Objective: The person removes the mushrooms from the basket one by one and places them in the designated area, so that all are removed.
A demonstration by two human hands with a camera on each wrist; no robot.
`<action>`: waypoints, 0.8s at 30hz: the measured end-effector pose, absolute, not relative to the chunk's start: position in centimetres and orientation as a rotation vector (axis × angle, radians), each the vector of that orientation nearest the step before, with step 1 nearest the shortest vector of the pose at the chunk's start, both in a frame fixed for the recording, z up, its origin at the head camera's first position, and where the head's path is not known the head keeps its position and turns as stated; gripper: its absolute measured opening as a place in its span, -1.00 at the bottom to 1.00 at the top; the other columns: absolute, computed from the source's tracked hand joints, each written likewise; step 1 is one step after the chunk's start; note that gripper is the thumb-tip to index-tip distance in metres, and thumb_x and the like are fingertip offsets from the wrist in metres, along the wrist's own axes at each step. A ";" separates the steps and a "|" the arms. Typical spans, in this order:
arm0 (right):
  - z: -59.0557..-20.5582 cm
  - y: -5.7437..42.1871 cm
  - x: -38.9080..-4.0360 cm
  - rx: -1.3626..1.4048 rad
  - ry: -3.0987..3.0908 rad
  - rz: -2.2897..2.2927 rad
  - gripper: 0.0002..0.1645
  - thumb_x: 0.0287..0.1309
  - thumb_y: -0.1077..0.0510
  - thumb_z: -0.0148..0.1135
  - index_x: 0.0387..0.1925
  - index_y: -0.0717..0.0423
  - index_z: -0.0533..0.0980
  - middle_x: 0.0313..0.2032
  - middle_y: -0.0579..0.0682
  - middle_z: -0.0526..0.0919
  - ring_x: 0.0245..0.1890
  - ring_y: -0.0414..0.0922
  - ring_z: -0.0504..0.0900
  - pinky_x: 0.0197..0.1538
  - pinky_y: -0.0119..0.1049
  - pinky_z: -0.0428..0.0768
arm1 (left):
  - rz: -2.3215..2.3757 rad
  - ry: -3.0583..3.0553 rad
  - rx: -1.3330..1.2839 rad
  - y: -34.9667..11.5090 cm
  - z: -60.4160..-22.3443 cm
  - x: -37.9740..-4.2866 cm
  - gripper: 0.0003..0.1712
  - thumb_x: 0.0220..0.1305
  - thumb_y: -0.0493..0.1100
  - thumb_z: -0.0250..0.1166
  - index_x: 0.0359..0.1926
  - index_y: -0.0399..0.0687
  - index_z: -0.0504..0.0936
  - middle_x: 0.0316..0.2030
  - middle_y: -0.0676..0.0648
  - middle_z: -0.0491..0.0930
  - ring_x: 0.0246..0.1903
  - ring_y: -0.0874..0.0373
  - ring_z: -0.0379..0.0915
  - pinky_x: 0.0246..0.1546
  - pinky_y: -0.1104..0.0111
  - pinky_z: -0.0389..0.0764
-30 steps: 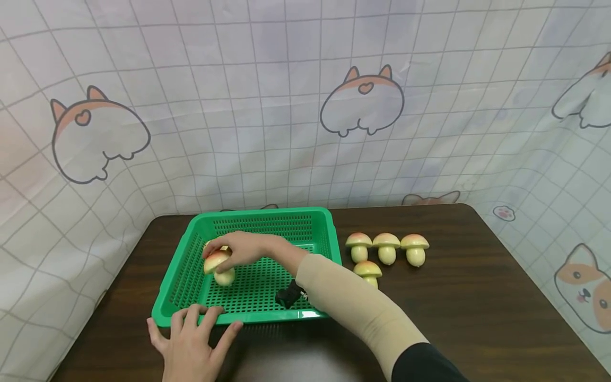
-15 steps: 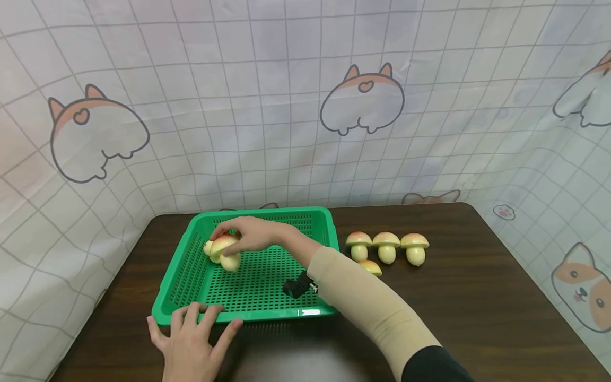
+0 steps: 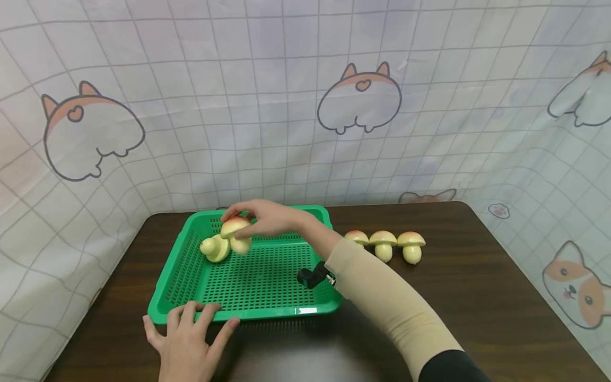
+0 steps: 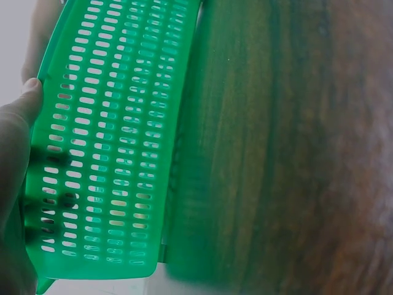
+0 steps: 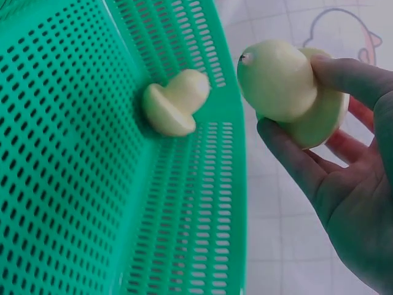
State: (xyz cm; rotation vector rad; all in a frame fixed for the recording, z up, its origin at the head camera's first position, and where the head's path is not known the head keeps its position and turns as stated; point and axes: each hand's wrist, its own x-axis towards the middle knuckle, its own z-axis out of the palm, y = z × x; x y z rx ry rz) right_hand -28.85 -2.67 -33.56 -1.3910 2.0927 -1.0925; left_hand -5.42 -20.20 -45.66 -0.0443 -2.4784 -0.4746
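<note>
My right hand [image 3: 269, 218] pinches a toy mushroom [image 3: 234, 228] with a yellow-and-red cap and pale stem, raised over the far left part of a green plastic basket [image 3: 267, 314]. In the right wrist view, thumb and fingers press the sides of this held mushroom [image 5: 276, 83], whose stem end faces the camera. A second mushroom [image 3: 215, 248] lies tipped over in the basket's left side, its stem pointing left. My left hand [image 3: 188, 339] grips the basket's near rim at the left, its fingers hooked over. Finger shadows show through the slotted wall [image 4: 98, 147] in the left wrist view.
Three mushrooms, one partly covered [image 3: 355, 237], one central [image 3: 383, 244] and one at the right end [image 3: 411, 246], stand in a row right of the basket on the dark wooden table [image 3: 458, 297]. A patterned curtain [image 3: 267, 106] rises behind. A black wrist device [image 3: 312, 276] hangs under the right forearm.
My right hand has lifted the mushroom up and to the right, uncovering the one lying in the basket. The right sleeve now hides a mushroom on the table. The left hand stays put.
</note>
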 end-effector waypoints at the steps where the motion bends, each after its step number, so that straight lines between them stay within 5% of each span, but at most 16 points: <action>1: -33.3 -2.4 -28.8 -1.396 2.098 -1.095 -0.54 0.38 0.08 0.33 0.27 -0.07 0.54 0.09 -0.26 0.61 -0.06 -0.12 0.63 -0.01 -0.29 0.60 | -0.475 -2.476 -0.045 -20.2 -45.6 -5.4 -0.50 0.26 0.33 0.38 -0.18 0.01 0.74 -0.21 -0.09 0.55 -0.06 -0.26 0.37 0.18 -0.60 -0.41; 24: -31.3 6.2 -28.1 -1.407 2.171 -1.114 -0.54 0.40 0.10 0.32 0.28 -0.09 0.52 0.13 -0.21 0.60 0.11 -0.17 0.55 0.14 -0.12 0.57 | -0.481 -2.476 -0.036 -20.3 -45.8 -5.4 -0.49 0.26 0.33 0.38 -0.16 0.00 0.74 -0.20 -0.09 0.55 -0.06 -0.27 0.36 0.18 -0.60 -0.41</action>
